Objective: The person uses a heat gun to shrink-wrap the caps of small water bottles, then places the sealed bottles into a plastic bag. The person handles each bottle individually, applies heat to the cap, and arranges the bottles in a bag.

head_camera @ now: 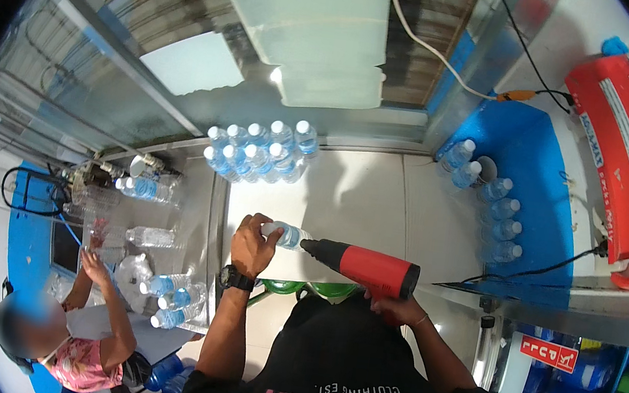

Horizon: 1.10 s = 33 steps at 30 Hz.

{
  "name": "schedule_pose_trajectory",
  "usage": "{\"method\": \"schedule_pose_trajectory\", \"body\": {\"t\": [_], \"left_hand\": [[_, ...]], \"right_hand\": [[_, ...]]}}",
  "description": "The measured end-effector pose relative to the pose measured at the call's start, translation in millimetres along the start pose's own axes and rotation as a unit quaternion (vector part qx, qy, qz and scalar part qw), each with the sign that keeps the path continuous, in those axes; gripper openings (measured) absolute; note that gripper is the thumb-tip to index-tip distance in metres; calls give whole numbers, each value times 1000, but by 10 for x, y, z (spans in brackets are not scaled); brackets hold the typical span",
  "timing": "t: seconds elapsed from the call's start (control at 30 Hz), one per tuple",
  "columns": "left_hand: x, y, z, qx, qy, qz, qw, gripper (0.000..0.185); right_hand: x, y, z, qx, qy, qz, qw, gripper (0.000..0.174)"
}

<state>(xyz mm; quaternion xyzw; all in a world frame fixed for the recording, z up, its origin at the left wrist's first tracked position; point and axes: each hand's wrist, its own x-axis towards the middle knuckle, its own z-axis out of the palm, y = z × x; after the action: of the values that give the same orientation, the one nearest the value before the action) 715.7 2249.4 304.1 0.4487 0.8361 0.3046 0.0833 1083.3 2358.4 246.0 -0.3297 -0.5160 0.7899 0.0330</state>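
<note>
My left hand [254,245], with a black watch on its wrist, grips a clear plastic water bottle [289,236] by its capped end. The bottle has a blue label and is tilted over the white tiled counter [361,202]. In my right hand [395,309] is the grip of a red and black heat gun [370,267]. Its nozzle points left at the bottle and is close to the bottle's lower part; whether they touch I cannot tell. A group of capped, labelled water bottles [260,157] stands at the counter's back left.
More bottles [504,208] stand along the blue wall at right. Left is a steel sink area [194,217] with bottles [172,297] and pipes. Another person [90,346] works there. A red box [619,157] with cables hangs at right; green-topped items [332,289] sit below the counter edge.
</note>
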Motion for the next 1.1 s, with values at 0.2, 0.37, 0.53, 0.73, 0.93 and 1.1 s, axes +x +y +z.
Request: {"method": "schedule_pose_trajectory", "body": {"t": [0.2,0.37,0.53,0.73,0.93,1.1], "left_hand": [[226,184,332,16,-17,36,999,35],[373,327,359,81,-87,7,993,43],[561,505,306,205,-152,-20,967,49],[401,369,243,129,19,119,984,45],[426,103,418,-47,-96,156,982,42],[1015,116,740,11,-19,159,987,46]], "right_hand": [[-206,148,-14,56,47,-40,997,30],[-247,259,-9,44,62,-54,996,29],[-239,278,2,38,61,-51,996,28],[-155,255,18,36,45,-13,998,43],[-108,299,-10,26,41,-7,999,42],[-98,308,-60,41,26,-30,998,44]]}}
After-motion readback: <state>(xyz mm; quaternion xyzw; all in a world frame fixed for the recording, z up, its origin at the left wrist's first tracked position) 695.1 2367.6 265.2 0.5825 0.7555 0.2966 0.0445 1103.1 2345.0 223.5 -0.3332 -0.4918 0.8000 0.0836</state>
